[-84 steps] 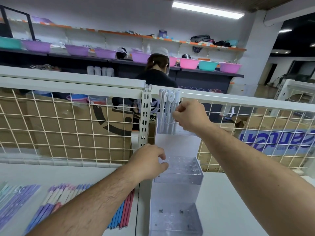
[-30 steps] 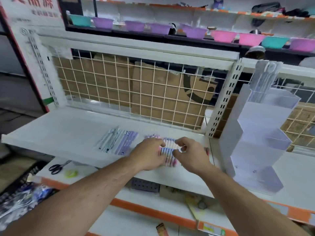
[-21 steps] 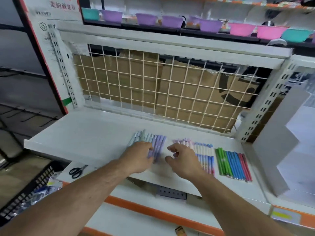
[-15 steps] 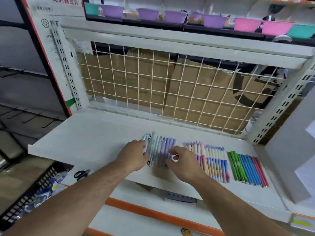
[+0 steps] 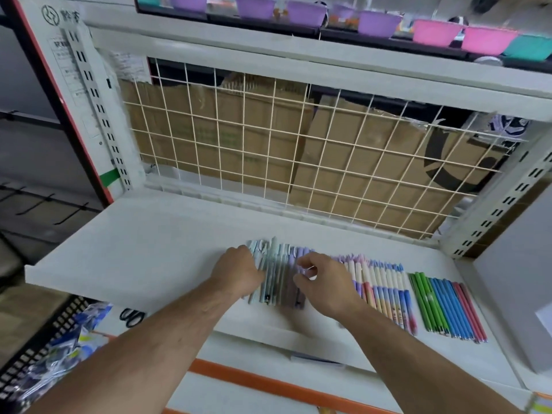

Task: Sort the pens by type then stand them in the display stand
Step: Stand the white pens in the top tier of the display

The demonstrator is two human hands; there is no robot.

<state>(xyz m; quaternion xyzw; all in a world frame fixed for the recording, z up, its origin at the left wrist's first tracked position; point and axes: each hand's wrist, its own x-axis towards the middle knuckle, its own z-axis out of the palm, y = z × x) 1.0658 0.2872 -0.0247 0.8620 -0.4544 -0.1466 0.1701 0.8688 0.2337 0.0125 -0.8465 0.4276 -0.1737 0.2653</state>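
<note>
Three groups of pens lie in rows on the white shelf (image 5: 143, 249). The leftmost group is pale teal and lilac pens (image 5: 279, 273). My left hand (image 5: 239, 271) presses against its left side and my right hand (image 5: 324, 283) against its right side, fingers curled, squeezing the row together. To the right lie white pens with pink and blue ends (image 5: 385, 291), then thin green, blue and red pens (image 5: 446, 306). The grey side of the display stand (image 5: 519, 294) shows at the far right edge; its tiers are out of view.
A wire grid back panel (image 5: 298, 150) with cardboard boxes behind it closes the shelf's rear. Scissors (image 5: 131, 316) lie on the lower shelf at the left. A black basket (image 5: 38, 348) with packets sits lower left. Coloured basins (image 5: 433, 31) line a far shelf.
My hands left the display stand and came down to the pens on the shelf. They shifted from the white pens to the teal and lilac group and now bunch it together.
</note>
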